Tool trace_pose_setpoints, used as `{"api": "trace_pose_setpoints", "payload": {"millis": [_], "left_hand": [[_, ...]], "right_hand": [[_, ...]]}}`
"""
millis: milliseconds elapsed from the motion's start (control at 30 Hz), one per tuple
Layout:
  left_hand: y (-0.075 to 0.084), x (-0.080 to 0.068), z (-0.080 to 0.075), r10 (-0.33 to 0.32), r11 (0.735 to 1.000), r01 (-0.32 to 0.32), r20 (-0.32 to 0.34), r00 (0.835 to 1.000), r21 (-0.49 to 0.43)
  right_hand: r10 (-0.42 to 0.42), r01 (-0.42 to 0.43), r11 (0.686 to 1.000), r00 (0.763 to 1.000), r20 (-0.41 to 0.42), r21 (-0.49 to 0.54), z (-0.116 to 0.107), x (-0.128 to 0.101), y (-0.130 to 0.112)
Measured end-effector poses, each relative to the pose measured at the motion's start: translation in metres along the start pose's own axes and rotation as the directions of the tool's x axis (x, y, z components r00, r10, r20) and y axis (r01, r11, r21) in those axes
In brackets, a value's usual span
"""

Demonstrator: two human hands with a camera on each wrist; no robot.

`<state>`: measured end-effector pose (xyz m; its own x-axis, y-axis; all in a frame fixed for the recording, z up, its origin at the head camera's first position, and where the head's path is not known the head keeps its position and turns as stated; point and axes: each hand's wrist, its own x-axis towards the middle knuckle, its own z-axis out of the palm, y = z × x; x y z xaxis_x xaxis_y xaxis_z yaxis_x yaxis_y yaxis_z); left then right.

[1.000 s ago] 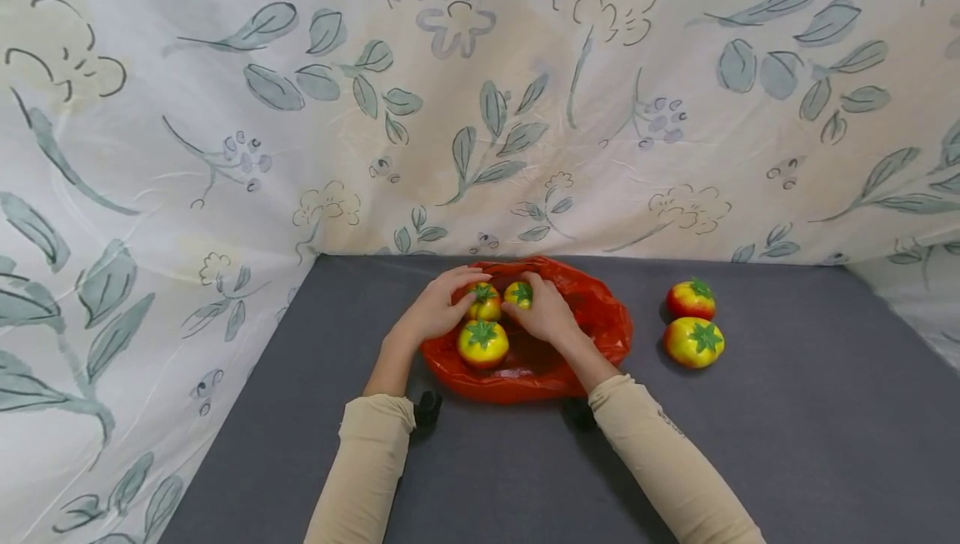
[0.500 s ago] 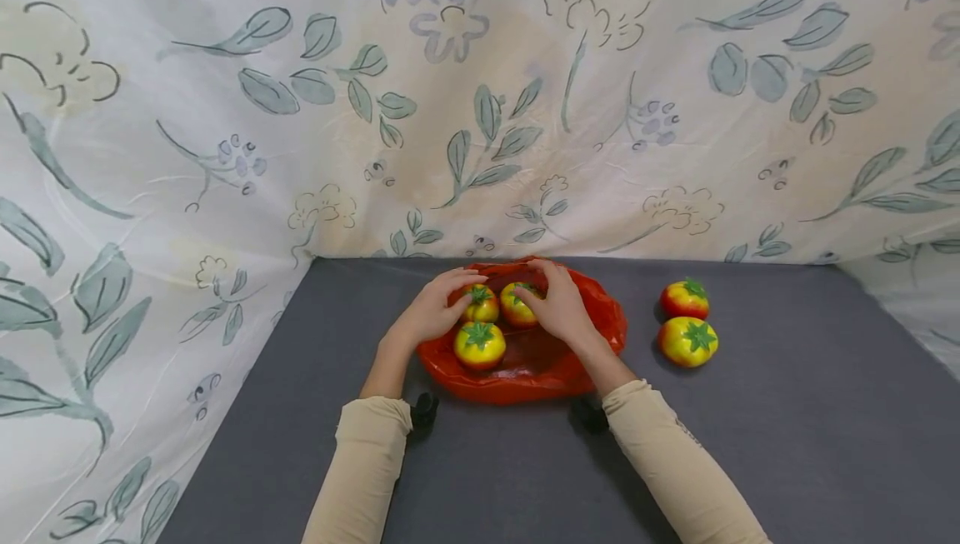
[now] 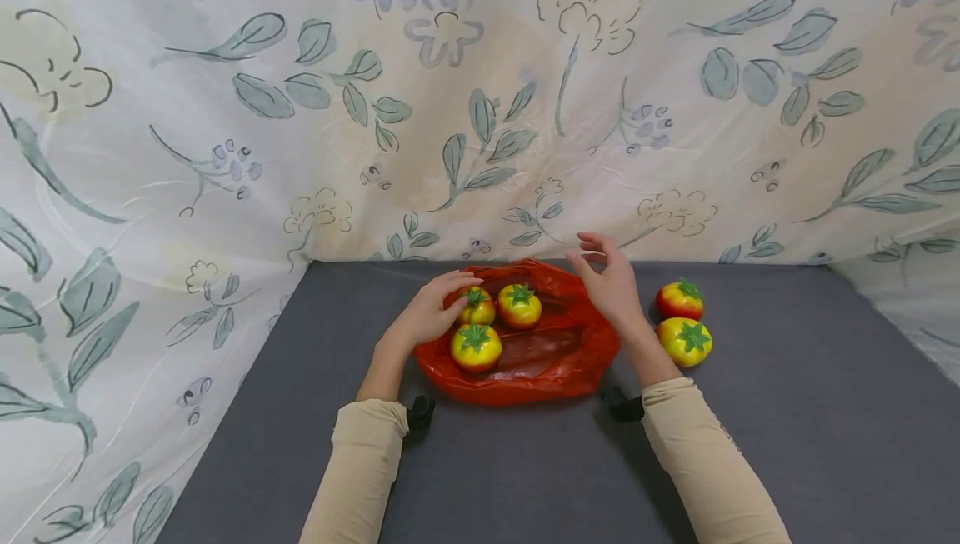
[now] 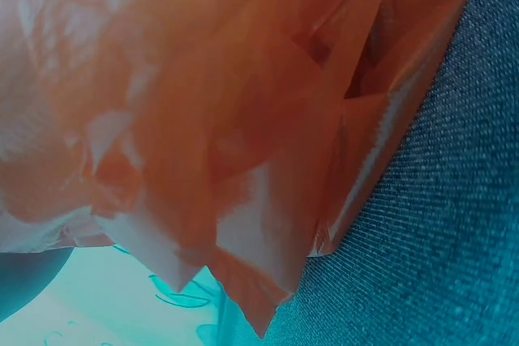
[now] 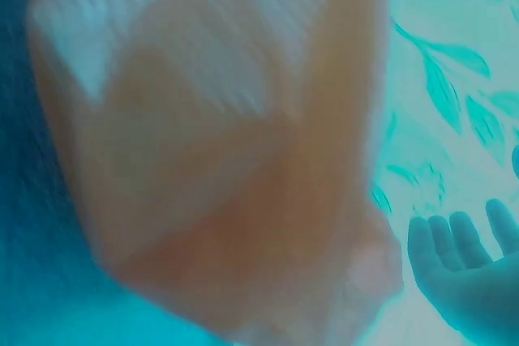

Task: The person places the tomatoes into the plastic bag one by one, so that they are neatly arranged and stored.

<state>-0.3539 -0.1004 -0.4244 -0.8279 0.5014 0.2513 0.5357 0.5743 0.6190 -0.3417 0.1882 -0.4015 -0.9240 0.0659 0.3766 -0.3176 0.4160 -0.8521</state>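
Observation:
A red plastic bag (image 3: 525,365) lies open on the grey table (image 3: 525,461) and holds three yellow-red toy tomatoes (image 3: 520,305). My left hand (image 3: 459,287) rests on the bag's left rim, its fingers reaching over the back-left tomato (image 3: 477,308). My right hand (image 3: 592,257) hovers empty above the bag's right edge, fingers relaxed and spread. Two more tomatoes (image 3: 684,341) sit on the table just right of that hand. The left wrist view is filled by crumpled bag plastic (image 4: 203,119). In the right wrist view the bag (image 5: 227,160) is blurred, with fingertips (image 5: 462,269) at the lower right.
A floral cloth backdrop (image 3: 480,111) hangs close behind the bag and wraps round the left side (image 3: 112,294) and right corner. Bare grey table surface extends in front of the bag and to the far right (image 3: 825,377).
My right hand let go of the tomato it held in the bag, lifted and moved right. That tomato now sits beside the back-left one. My left hand stayed put.

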Motion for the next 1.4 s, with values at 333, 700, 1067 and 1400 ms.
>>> {"api": "trace_pose_setpoints", "payload": {"millis": [333, 700, 1067, 1400], "left_hand": [[0.0, -0.001, 0.002, -0.003, 1.0, 0.003, -0.004, 1.0, 0.001], [-0.001, -0.002, 0.004, 0.0, 1.0, 0.0, 0.003, 1.0, 0.005], [-0.002, 0.001, 0.004, 0.001, 1.0, 0.0, -0.006, 1.0, 0.016], [-0.002, 0.0, 0.005, -0.017, 1.0, 0.017, -0.003, 1.0, 0.017]], "right_hand": [[0.097, -0.077, 0.98, 0.989, -0.109, 0.182, -0.032, -0.003, 0.001], [0.233, -0.132, 0.855, 0.962, -0.143, 0.501, -0.062, -0.002, 0.009], [0.353, -0.165, 0.656, 0.93, -0.106, 0.736, -0.097, -0.003, 0.019], [0.378, -0.064, 0.572, 0.905, -0.194, 0.818, -0.124, 0.005, 0.058]]}}
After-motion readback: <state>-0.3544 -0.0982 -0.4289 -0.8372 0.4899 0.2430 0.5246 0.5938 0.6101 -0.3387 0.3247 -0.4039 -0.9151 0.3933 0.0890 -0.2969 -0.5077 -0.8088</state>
